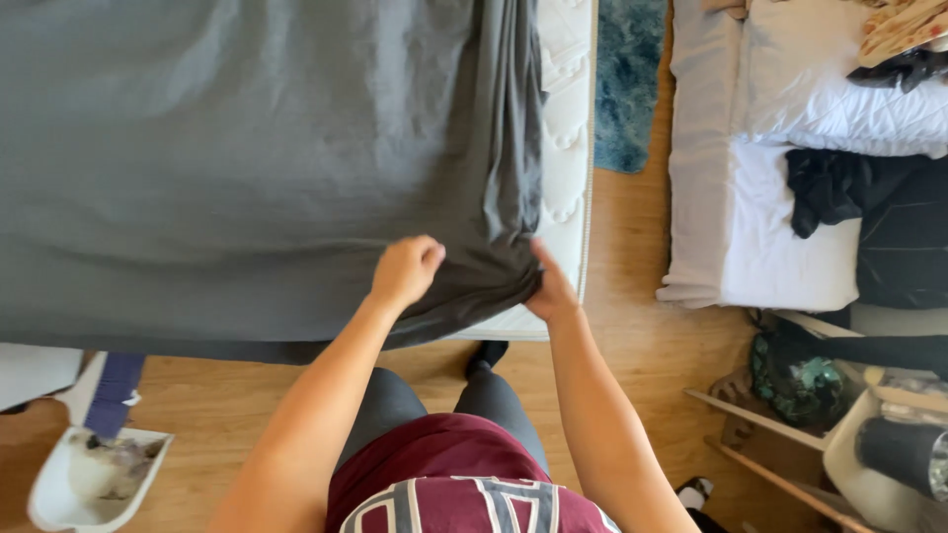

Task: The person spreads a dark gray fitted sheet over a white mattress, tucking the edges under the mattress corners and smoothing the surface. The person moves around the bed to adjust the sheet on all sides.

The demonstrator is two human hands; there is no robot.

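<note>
The person's maroon shirt (pixel 464 484) with pale lettering is filling the bottom of the view, closest to the lens, with dark grey leggings (pixel 434 410) below it and both bare forearms reaching forward. At far left a white bin (pixel 59 494) is sitting on the wooden floor (pixel 632 345). The grey sheet (pixel 217 158) is covering most of the white mattress (pixel 565 148), lying fairly smooth across the middle and gathering into long folds toward its right edge. The left hand (pixel 405 268) is clenching a bunch of that fabric near the mattress's near corner. The right hand (pixel 549 286) is pinching the sheet's bunched corner just beside it, where the cloth is hanging over the near edge. Right of the folds, a strip of quilted mattress is showing bare. A narrow lane of wooden floor is running between this bed and a second bed (pixel 780 197) with white bedding, and a blue rug (pixel 627 79) is lying at its far end. Dark clothes (pixel 839 188) are resting on the second bed, and bags (pixel 800 380) are crowding the floor at lower right.
</note>
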